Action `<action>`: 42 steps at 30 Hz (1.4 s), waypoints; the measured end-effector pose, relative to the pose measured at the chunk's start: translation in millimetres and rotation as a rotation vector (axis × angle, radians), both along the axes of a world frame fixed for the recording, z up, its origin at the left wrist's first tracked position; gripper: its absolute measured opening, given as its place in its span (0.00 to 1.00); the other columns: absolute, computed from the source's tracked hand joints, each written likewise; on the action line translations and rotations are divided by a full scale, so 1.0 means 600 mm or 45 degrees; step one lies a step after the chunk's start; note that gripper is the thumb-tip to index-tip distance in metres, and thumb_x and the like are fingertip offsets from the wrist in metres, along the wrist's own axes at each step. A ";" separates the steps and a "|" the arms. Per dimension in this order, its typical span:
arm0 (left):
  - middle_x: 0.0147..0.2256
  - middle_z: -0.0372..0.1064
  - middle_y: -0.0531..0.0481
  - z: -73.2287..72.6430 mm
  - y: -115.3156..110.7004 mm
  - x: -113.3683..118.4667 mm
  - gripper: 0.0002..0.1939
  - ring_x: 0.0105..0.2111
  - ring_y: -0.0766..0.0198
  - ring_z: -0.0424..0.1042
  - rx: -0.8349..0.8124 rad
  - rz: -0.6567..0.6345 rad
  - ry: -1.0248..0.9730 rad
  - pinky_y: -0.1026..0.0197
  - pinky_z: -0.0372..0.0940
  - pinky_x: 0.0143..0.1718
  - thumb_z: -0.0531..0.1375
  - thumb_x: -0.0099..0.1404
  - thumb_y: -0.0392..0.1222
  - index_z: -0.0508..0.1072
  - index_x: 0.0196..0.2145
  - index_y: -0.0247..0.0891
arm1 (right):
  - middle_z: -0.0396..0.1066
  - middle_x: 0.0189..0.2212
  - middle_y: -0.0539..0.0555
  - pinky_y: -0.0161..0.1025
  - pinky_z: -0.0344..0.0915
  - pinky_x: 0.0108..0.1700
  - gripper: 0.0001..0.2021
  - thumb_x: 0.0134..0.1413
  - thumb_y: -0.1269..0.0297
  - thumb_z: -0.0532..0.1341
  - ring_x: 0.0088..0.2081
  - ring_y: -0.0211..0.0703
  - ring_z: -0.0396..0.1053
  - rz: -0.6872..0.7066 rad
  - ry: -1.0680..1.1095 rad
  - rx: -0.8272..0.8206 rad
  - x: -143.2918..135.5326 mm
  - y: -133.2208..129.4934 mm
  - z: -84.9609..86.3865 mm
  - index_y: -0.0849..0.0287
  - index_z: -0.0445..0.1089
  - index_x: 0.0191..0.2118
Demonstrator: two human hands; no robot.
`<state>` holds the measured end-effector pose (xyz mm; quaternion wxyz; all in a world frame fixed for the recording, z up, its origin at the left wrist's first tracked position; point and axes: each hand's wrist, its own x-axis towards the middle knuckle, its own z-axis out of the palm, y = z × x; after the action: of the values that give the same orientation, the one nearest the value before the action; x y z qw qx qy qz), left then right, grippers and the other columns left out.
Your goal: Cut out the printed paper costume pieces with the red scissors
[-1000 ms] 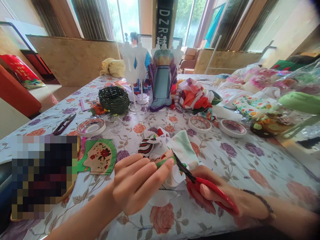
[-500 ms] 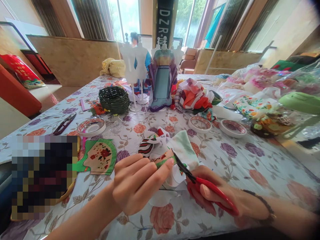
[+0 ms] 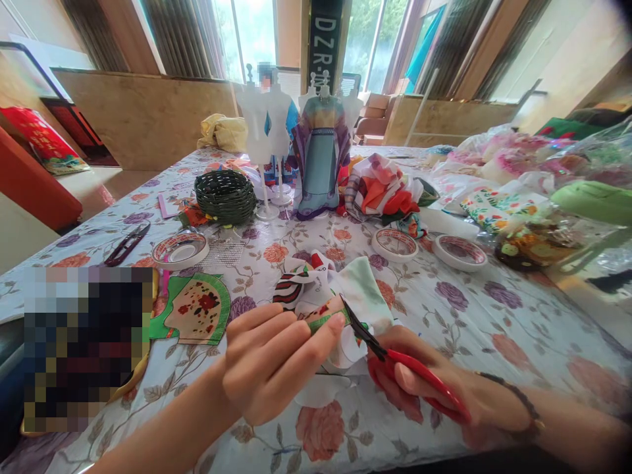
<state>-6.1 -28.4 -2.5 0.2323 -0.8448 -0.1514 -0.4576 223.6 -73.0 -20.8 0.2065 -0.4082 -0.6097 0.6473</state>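
Observation:
My left hand (image 3: 276,362) is closed on the printed fabric (image 3: 365,289), pinching a green-edged part of it near the fingertips. Red-handled scissors (image 3: 424,382) are in my right hand (image 3: 429,375), fingers wrapped round the handles. Their dark blades point up and left and meet the fabric just beside my left fingertips. White, green and striped parts of the cloth lie bunched beyond my hands. Left of my left hand, a green-edged cut piece with red flowers (image 3: 200,309) lies flat on the table.
On the flowered tablecloth (image 3: 316,431) stand a dark woven basket (image 3: 226,196), white mannequins (image 3: 257,131) and a dressed mannequin (image 3: 318,158). Tape rolls (image 3: 180,250) (image 3: 460,253), snips (image 3: 127,243), an orange-white fabric heap (image 3: 382,187) and plastic-wrapped items (image 3: 518,158) lie around.
Both hands have barely moved; the scissors' handles have shifted very slightly left, with the blades still at the fabric.

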 end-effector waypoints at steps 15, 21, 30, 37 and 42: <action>0.17 0.66 0.60 -0.002 0.002 -0.003 0.04 0.17 0.74 0.61 -0.015 0.010 0.029 0.64 0.60 0.20 0.63 0.62 0.31 0.75 0.37 0.31 | 0.58 0.17 0.45 0.31 0.50 0.20 0.31 0.49 0.29 0.55 0.18 0.31 0.54 0.003 0.043 -0.026 -0.003 0.001 0.007 0.58 0.59 0.26; 0.17 0.65 0.60 0.001 0.004 0.000 0.04 0.16 0.74 0.61 0.019 0.005 0.027 0.64 0.60 0.19 0.64 0.62 0.31 0.75 0.37 0.30 | 0.60 0.18 0.47 0.33 0.49 0.20 0.30 0.53 0.31 0.52 0.18 0.31 0.54 0.098 0.078 0.036 -0.003 0.002 0.011 0.58 0.59 0.24; 0.18 0.68 0.59 -0.002 0.008 0.004 0.06 0.17 0.74 0.62 0.006 -0.024 -0.047 0.64 0.58 0.19 0.66 0.59 0.30 0.76 0.36 0.28 | 0.61 0.19 0.49 0.33 0.49 0.20 0.31 0.57 0.32 0.48 0.19 0.33 0.56 0.213 0.041 0.127 0.004 0.006 0.007 0.58 0.58 0.24; 0.18 0.67 0.59 0.002 0.003 0.005 0.02 0.18 0.73 0.64 -0.019 -0.020 -0.008 0.63 0.58 0.20 0.64 0.62 0.32 0.75 0.34 0.30 | 0.60 0.18 0.48 0.33 0.48 0.20 0.32 0.55 0.30 0.48 0.19 0.32 0.53 0.146 0.030 0.108 -0.003 0.003 0.018 0.57 0.55 0.22; 0.19 0.68 0.59 0.001 0.004 0.007 0.02 0.18 0.73 0.64 -0.026 -0.026 -0.015 0.62 0.58 0.20 0.64 0.63 0.32 0.75 0.34 0.30 | 0.60 0.18 0.48 0.32 0.48 0.20 0.32 0.53 0.29 0.49 0.19 0.31 0.54 0.099 0.033 0.087 -0.005 -0.001 0.014 0.58 0.56 0.23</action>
<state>-1.7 -26.1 -1.7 0.2178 -0.8459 -0.1488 -0.4635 220.4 -73.4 -12.3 0.2029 -0.3683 -0.6441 0.6390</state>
